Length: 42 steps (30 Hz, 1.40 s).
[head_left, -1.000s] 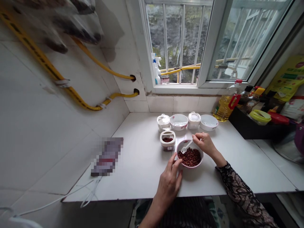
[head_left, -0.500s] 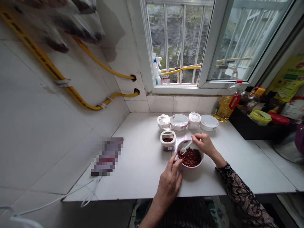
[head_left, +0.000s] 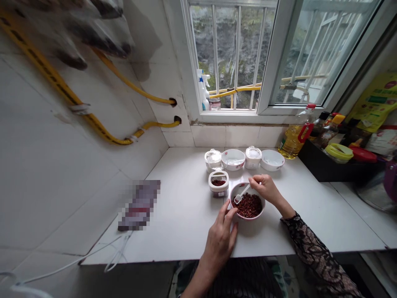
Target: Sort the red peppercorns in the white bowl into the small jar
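A white bowl with a pink rim (head_left: 248,217) stands on the white counter (head_left: 176,215), holding dark red peppercorn-like grains (head_left: 249,206). My right hand (head_left: 266,189) pinches the handle of a small white plastic spoon (head_left: 242,193), whose scoop rests at the grains on the left. My left hand (head_left: 219,241) sits at the bowl's near left side, with its fingertips on the rim. Just left of the bowl stands a small open jar (head_left: 218,189) with more dark red grains inside.
Behind the bowl stand a clear-lidded jar (head_left: 213,160), a white bowl (head_left: 233,159), a white lidded jar (head_left: 253,157) and another white bowl (head_left: 272,160). A cooking oil bottle (head_left: 294,141) and a black tray of condiments (head_left: 328,167) stand at the right. A pixelated object (head_left: 139,205) lies at left.
My right hand has shifted slightly left, and the spoon's scoop has dropped down to the grains. My left hand has stayed on the rim.
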Available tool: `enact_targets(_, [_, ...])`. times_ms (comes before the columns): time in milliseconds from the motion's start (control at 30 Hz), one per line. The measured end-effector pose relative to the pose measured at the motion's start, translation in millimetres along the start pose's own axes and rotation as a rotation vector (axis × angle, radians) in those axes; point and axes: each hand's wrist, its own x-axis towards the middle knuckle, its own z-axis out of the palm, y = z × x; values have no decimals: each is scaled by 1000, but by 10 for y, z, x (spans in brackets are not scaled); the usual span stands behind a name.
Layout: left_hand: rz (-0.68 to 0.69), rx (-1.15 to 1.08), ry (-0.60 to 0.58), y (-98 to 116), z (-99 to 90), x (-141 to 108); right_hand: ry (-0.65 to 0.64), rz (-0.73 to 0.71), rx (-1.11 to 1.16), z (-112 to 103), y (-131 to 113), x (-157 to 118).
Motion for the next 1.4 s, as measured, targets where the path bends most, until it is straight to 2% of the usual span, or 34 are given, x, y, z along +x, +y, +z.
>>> enact_targets(300, [4,-3,10,0,11,-6,50,201,287,0,76,58])
enact_targets(433, [12,0,6,-4,13,-10,151,157,259,10,-20,177])
enact_targets(533, [20,-1,11,-6,11,-10,269,2,103,45,-211,279])
enact_targets(633, [18,-8,8,-5,9,-5,374,-286,-205,146,-416,350])
enact_targets(733, [6,-22,-2,-3,9,-2,319,-619,-467,253,-537,372])
enact_targets(800, [6,-28,-2,-3,11,-3,290,-708,-526,264,-546,364])
enact_targets(867, [7,-27,-1,-3,13,-6,324,-665,-489,199,-499,341])
enact_targets(967, [4,-21,-3,-6,14,-10,355,-514,-368,11,-353,277])
enact_targets(1100, [6,-23,2,-11,14,-11,236,-424,-358,-165,-133,150])
enact_targets(1267, [6,-9,4,-13,20,-15,74,-407,-437,-55,-6,50])
enact_targets(1400, [8,4,0,-10,15,-13,21,-313,-335,40,-1,45])
